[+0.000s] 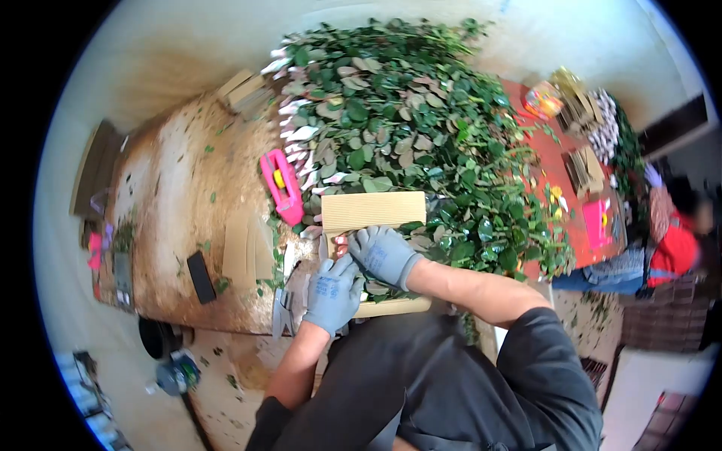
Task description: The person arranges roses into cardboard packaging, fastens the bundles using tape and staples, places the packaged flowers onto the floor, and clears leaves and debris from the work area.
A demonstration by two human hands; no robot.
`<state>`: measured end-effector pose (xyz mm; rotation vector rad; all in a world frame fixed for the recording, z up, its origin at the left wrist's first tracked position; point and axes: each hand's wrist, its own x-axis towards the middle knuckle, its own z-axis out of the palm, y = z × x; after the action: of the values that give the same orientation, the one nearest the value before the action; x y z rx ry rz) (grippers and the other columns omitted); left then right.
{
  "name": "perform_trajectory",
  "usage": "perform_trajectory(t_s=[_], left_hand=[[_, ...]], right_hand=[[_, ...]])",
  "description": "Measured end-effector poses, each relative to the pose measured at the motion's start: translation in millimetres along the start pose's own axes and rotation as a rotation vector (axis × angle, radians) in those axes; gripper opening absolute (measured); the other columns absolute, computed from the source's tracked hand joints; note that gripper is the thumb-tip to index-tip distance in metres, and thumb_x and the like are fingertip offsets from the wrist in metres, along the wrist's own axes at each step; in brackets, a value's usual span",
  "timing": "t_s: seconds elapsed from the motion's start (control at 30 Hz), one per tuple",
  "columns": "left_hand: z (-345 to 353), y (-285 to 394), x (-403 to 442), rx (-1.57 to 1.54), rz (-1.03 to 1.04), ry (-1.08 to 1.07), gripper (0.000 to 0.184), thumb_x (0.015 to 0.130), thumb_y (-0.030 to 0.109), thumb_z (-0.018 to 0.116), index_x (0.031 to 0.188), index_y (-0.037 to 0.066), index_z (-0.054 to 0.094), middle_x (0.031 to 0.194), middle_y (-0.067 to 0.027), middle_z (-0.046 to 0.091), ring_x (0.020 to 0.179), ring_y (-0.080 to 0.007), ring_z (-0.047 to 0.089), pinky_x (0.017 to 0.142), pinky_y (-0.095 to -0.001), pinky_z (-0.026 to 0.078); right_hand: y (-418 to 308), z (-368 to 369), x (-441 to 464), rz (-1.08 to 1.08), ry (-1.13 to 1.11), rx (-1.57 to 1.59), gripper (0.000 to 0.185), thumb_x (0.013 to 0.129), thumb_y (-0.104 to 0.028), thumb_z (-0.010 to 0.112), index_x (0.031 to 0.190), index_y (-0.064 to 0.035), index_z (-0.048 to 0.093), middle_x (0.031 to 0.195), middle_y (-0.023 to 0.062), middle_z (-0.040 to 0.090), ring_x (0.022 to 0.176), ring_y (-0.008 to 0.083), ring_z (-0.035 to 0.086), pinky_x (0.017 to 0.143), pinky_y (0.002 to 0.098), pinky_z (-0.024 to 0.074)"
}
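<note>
My left hand, in a grey work glove, is at the left end of a corrugated cardboard sheet, its fingers bent at some red flower heads. From the right, my right hand, gloved the same way, curls its fingers over those flowers and their leafy stems. Beneath both hands the cardboard lies unfolded, one flap beyond them and another edge close to my body. My fingertips and much of the bunch are hidden. Scissors rest by my left wrist at the table edge.
A big heap of leafy stems with white-wrapped heads covers the table's far side. A pink tape dispenser, cardboard pieces and a black block lie to the left. At the right, a person in red stands beside a red table.
</note>
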<state>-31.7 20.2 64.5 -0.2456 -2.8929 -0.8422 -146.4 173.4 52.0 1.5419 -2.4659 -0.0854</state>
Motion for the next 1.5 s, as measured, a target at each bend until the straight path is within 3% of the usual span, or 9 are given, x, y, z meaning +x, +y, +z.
perform_trajectory(t_s=[0.13, 0.2, 0.27, 0.4, 0.63, 0.87, 1.1, 1.27, 1.5], left_hand=[[-7, -7, 2, -0.038, 0.021, 0.05, 0.029, 0.084, 0.01, 0.07, 0.111, -0.001, 0.07, 0.127, -0.0156, 0.066, 0.106, -0.0365, 0.059, 0.095, -0.0428, 0.048], [-17, -6, 7, -0.045, 0.014, 0.01, 0.033, 0.086, 0.01, 0.068, 0.117, 0.0, 0.069, 0.13, -0.0163, 0.066, 0.112, -0.0372, 0.058, 0.098, -0.0437, 0.047], [-23, -4, 12, 0.055, 0.059, 0.082, 0.035, 0.085, 0.011, 0.07, 0.119, 0.001, 0.071, 0.13, -0.011, 0.065, 0.106, -0.0321, 0.058, 0.096, -0.0413, 0.049], [-19, -2, 17, 0.107, 0.13, 0.022, 0.041, 0.087, 0.013, 0.069, 0.125, 0.0, 0.065, 0.136, -0.0179, 0.061, 0.122, -0.038, 0.055, 0.105, -0.0474, 0.043], [9, -6, 14, 0.283, 0.104, -0.06, 0.049, 0.087, 0.018, 0.07, 0.131, -0.004, 0.061, 0.143, -0.0207, 0.055, 0.134, -0.0373, 0.049, 0.108, -0.0491, 0.043], [10, -8, 18, 0.253, 0.056, -0.08, 0.046, 0.089, 0.016, 0.066, 0.131, -0.003, 0.061, 0.143, -0.02, 0.055, 0.136, -0.0349, 0.048, 0.11, -0.0472, 0.04], [-10, -29, -12, 0.009, -0.049, 0.117, 0.043, 0.09, 0.014, 0.064, 0.132, 0.003, 0.063, 0.139, -0.0138, 0.06, 0.13, -0.037, 0.05, 0.111, -0.0458, 0.041], [-36, -26, -44, 0.004, -0.209, 0.234, 0.036, 0.091, 0.013, 0.063, 0.125, 0.001, 0.066, 0.133, -0.0159, 0.063, 0.126, -0.0377, 0.054, 0.107, -0.0467, 0.045], [-12, 6, -52, -0.073, -0.048, 0.163, 0.037, 0.086, 0.018, 0.068, 0.12, 0.004, 0.069, 0.134, -0.0106, 0.062, 0.129, -0.0311, 0.051, 0.106, -0.0462, 0.042]], right_hand=[[-6, -12, -10, 0.146, 0.013, 0.16, 0.023, 0.088, -0.022, 0.061, 0.106, -0.0081, 0.065, 0.1, 0.0105, 0.064, 0.096, 0.026, 0.062, 0.073, 0.038, 0.0494], [-2, -22, -17, 0.176, -0.07, 0.305, 0.039, 0.085, -0.025, 0.063, 0.12, -0.0062, 0.063, 0.113, 0.0096, 0.062, 0.105, 0.0257, 0.061, 0.08, 0.0377, 0.0487], [0, -31, -31, 0.209, 0.025, 0.356, 0.035, 0.085, -0.022, 0.063, 0.117, -0.0078, 0.063, 0.117, 0.0094, 0.062, 0.106, 0.0267, 0.06, 0.085, 0.0395, 0.0482], [9, -54, -59, 0.386, 0.305, 0.4, 0.028, 0.083, -0.015, 0.063, 0.11, -0.0084, 0.063, 0.117, 0.0101, 0.062, 0.11, 0.0289, 0.059, 0.093, 0.0427, 0.0454], [19, -15, -88, 0.6, 0.251, 0.276, 0.027, 0.084, -0.015, 0.063, 0.11, -0.0087, 0.064, 0.114, 0.0112, 0.062, 0.108, 0.0297, 0.058, 0.095, 0.0443, 0.0434], [25, 0, -89, 0.583, 0.006, 0.323, 0.027, 0.084, -0.014, 0.064, 0.11, -0.0083, 0.065, 0.112, 0.0136, 0.062, 0.108, 0.0314, 0.059, 0.093, 0.0445, 0.0465], [13, -41, -81, 0.483, 0.214, 0.24, 0.035, 0.086, -0.009, 0.066, 0.12, -0.006, 0.064, 0.124, 0.0173, 0.061, 0.118, 0.0386, 0.056, 0.102, 0.0502, 0.0444], [1, -63, -53, 0.285, 0.295, 0.436, 0.035, 0.082, -0.005, 0.066, 0.116, -0.0087, 0.066, 0.114, 0.0121, 0.064, 0.103, 0.0335, 0.062, 0.089, 0.0447, 0.0513], [-16, -23, -15, 0.194, -0.12, 0.288, 0.033, 0.089, -0.015, 0.06, 0.122, -0.0115, 0.06, 0.105, 0.0119, 0.065, 0.095, 0.0306, 0.066, 0.078, 0.0443, 0.0554]])
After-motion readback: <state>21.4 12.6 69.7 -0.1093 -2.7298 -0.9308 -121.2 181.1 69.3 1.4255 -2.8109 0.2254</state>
